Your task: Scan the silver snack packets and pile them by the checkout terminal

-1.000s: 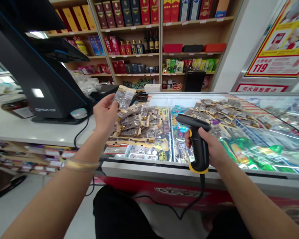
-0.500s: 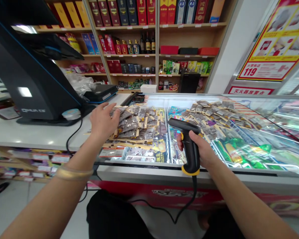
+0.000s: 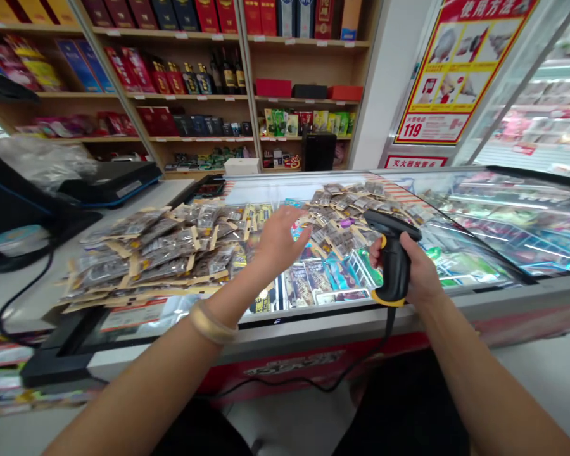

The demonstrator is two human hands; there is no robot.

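My left hand (image 3: pixel 278 244) reaches out over the glass freezer lid (image 3: pixel 460 269), fingers stretched and apart. Its fingertips are at the near left edge of the right pile of small snack packets (image 3: pixel 346 202), and nothing is clearly in its grasp. A larger pile of the same packets (image 3: pixel 161 247) lies to the left of that hand. My right hand (image 3: pixel 422 278) is wrapped round the grip of a black barcode scanner (image 3: pixel 392 250) with yellow trim. The scanner is held upright over the lid, its head pointing left toward the packets.
The scanner's cable (image 3: pixel 313 380) hangs down the red freezer front. A dark register stand (image 3: pixel 14 202) and a flat black device (image 3: pixel 111 180) sit on the white counter at left. Shelves of boxes and bottles (image 3: pixel 194 95) fill the back wall. A red and yellow poster (image 3: pixel 456 69) hangs at right.
My left hand set the packet it held on the left pile, then swung right to the right pile. The view turned right, and the scanner stayed in my right hand.
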